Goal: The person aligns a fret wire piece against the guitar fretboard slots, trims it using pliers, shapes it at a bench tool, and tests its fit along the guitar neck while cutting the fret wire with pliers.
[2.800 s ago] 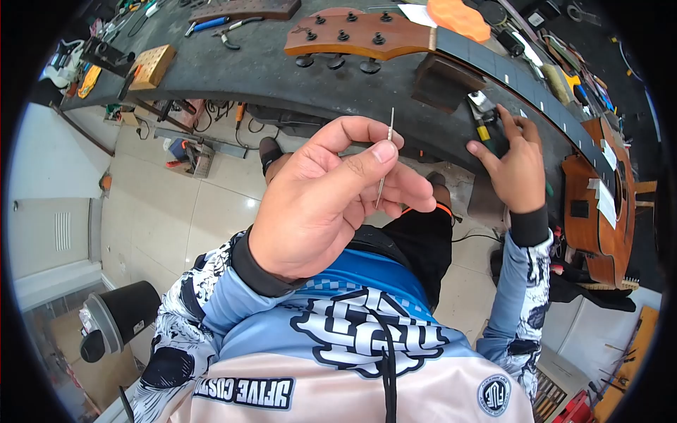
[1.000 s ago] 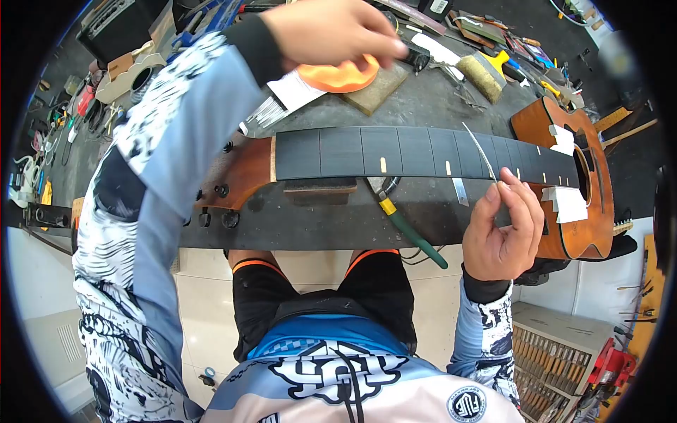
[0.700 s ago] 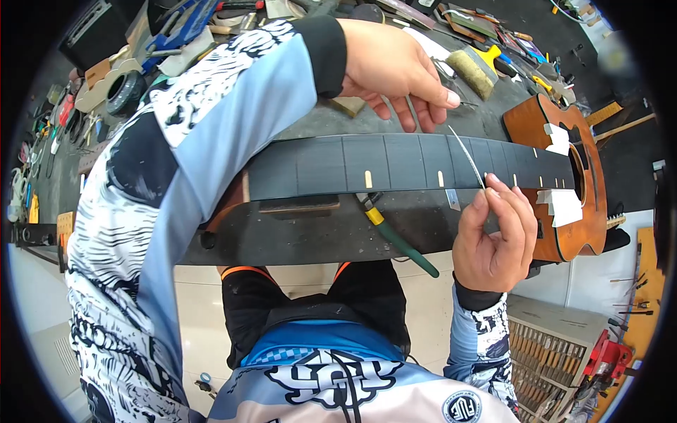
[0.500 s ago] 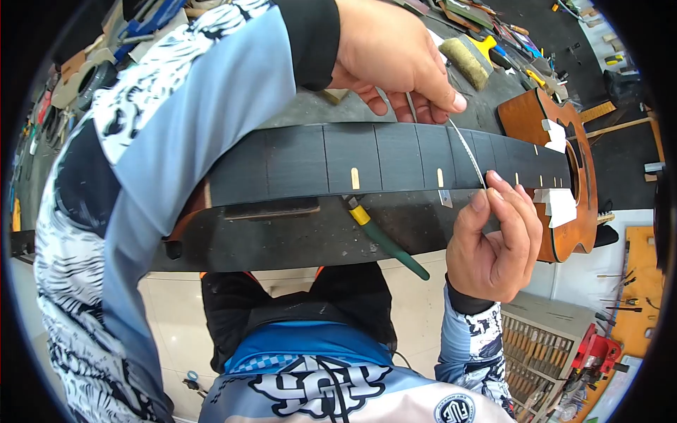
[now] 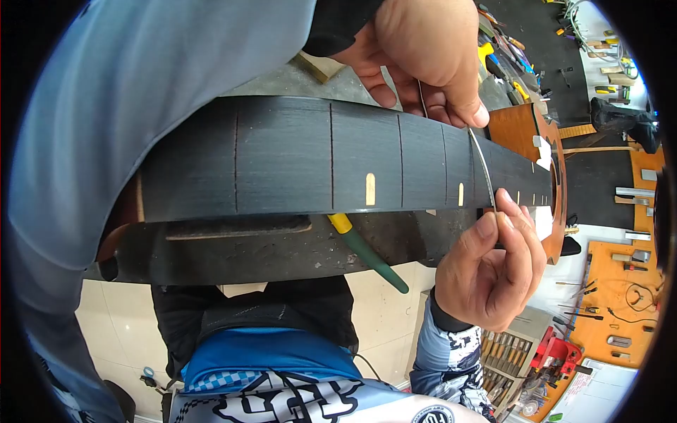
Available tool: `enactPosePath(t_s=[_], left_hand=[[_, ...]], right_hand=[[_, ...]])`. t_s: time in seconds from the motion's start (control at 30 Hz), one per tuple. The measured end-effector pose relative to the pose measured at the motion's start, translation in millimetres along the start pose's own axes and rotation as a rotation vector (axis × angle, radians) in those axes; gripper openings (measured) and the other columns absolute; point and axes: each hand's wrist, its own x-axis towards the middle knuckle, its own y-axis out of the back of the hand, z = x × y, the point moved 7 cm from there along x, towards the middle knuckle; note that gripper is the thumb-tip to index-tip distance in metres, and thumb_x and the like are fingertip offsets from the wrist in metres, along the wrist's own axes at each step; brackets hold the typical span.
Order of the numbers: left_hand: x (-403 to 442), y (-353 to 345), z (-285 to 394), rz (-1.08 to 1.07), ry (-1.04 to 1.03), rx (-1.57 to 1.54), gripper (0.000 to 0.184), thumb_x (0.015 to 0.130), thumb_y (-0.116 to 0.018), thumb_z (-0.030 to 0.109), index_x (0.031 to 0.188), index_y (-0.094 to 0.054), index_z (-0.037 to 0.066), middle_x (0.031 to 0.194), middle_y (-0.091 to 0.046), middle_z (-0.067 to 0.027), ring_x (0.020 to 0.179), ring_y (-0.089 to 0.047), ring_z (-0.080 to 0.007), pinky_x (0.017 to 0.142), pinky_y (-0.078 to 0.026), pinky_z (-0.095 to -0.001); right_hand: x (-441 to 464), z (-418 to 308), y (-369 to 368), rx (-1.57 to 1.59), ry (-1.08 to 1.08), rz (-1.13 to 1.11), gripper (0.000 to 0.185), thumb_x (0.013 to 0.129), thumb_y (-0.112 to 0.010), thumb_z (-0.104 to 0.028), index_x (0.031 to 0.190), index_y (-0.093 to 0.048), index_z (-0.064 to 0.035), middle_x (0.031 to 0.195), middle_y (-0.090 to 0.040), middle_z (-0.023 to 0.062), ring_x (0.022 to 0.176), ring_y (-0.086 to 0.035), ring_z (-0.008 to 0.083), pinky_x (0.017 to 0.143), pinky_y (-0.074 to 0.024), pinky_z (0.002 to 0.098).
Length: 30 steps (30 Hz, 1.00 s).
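A guitar neck with a dark, slotted fretboard (image 5: pixel 282 155) stretches across the bench, pale inlays along its near half. Over it, crosswise, runs a thin, slightly curved fret wire (image 5: pixel 483 166). My left hand (image 5: pixel 434 60), reaching over from the far side, pinches the wire's far part between thumb and fingers. At the near edge of the board, my right hand (image 5: pixel 490 264) grips the other end between thumb and index finger. Whether the wire sits in a slot, I cannot tell. The orange-brown guitar body (image 5: pixel 511 130) lies at the right with white paper (image 5: pixel 541 151) on it.
Green-and-yellow handled pliers (image 5: pixel 370 257) stick out over the bench's near edge below the neck. A dark flat strip (image 5: pixel 240 229) lies beside them. Behind the neck is a wooden block (image 5: pixel 321 67). A red vise (image 5: pixel 553 349) and racked tools (image 5: pixel 504 352) stand lower right.
My view has moved closer to the neck and shifted, so the fretboard looks larger. Both hands keep their pinch on the fret wire, which still crosses the board.
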Motion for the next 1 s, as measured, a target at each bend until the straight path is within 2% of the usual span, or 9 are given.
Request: enactPosePath(t_s=[0.07,0.13,0.57,0.63,1.0], left_hand=[[0,6,2,0.004,-0.013,0.029,0.040,0.096,-0.057,0.043,0.100,-0.074,0.008,0.088,-0.070,-0.0014,0.070,-0.062,-0.0136,0.054,-0.047,-0.0290],[-3,6,2,-0.175,0.057,-0.058,0.040,0.096,-0.055,0.045,0.095,-0.074,0.010,0.085,-0.070,0.0001,0.070,-0.063,-0.0138,0.057,-0.048,-0.0296],[-20,0,8,-0.061,-0.108,0.072,0.040,0.097,-0.054,0.044,0.094,-0.075,0.010,0.084,-0.070,0.0001,0.070,-0.063,-0.0139,0.058,-0.048,-0.0298],[-19,0,8,-0.049,-0.120,0.078,0.040,0.097,-0.054,0.044,0.094,-0.075,0.010,0.084,-0.070,0.0001,0.070,-0.063,-0.0139,0.058,-0.048,-0.0298],[-25,-2,3,0.018,-0.159,0.108,0.040,0.097,-0.054,0.044,0.093,-0.075,0.010,0.083,-0.070,0.0001,0.070,-0.063,-0.0140,0.059,-0.049,-0.0300]], right_hand=[[0,0,0,0.000,0.008,-0.008,0.030,0.082,-0.071,0.004,0.109,-0.059,-0.0048,0.101,-0.060,0.0097,0.095,-0.070,0.0280,0.094,-0.0486,0.0462],[0,-1,0,0.015,0.012,-0.012,0.030,0.082,-0.071,0.003,0.109,-0.059,-0.0046,0.101,-0.060,0.0097,0.095,-0.070,0.0284,0.094,-0.0487,0.0467],[8,-7,2,-0.023,0.103,-0.069,0.028,0.083,-0.072,0.002,0.108,-0.060,-0.0046,0.101,-0.062,0.0113,0.094,-0.070,0.0286,0.094,-0.0487,0.0479],[10,-12,1,-0.057,0.143,-0.079,0.016,0.088,-0.065,0.004,0.104,-0.060,0.0053,0.099,-0.066,0.0203,0.089,-0.070,0.0289,0.094,-0.0513,0.0467],[12,-13,0,-0.050,0.164,-0.107,0.010,0.090,-0.064,0.002,0.099,-0.062,0.0055,0.095,-0.069,0.0199,0.092,-0.070,0.0289,0.089,-0.0545,0.0446]])
